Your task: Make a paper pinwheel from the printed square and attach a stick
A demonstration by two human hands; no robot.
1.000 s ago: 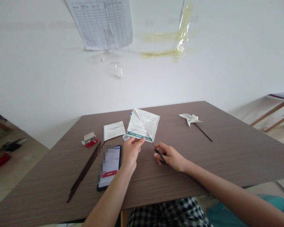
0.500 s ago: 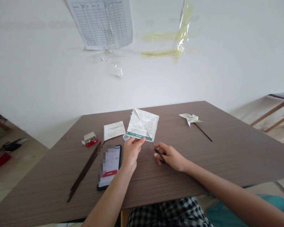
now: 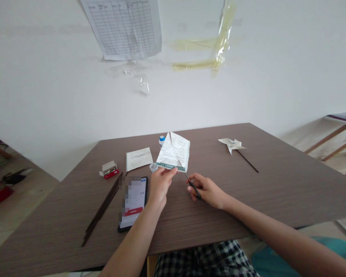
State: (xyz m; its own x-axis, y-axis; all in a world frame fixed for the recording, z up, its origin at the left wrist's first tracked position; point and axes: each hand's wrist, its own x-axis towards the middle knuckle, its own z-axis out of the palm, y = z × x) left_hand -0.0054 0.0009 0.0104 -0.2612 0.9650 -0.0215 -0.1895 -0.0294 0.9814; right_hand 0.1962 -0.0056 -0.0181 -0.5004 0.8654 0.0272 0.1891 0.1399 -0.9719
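Observation:
A printed sheet of paper [image 3: 174, 151] with a green strip along its near edge is pinched by my left hand [image 3: 161, 186], thumb on top. Slits run inward from its corners. My right hand [image 3: 209, 190] grips black-handled scissors [image 3: 194, 188], whose blades reach the sheet's near right corner, partly hidden by the paper. Behind the sheet stands a small bottle with a blue cap [image 3: 162, 138]. A small white cup [image 3: 153, 167] sits just left of the sheet, partly covered by it.
A paper pinwheel [image 3: 232, 145] on a dark stick lies to the right. On the left are another printed paper [image 3: 138, 159], an opened small red-and-white box [image 3: 109, 170], several dark sticks [image 3: 102, 209] and a phone [image 3: 134, 206]. The wall [image 3: 190, 104] stands behind the table.
The sheet has turned and shifted slightly left in my left hand, uncovering more of the blue-capped bottle. The scissor blades now show less above the paper. My right hand has barely moved.

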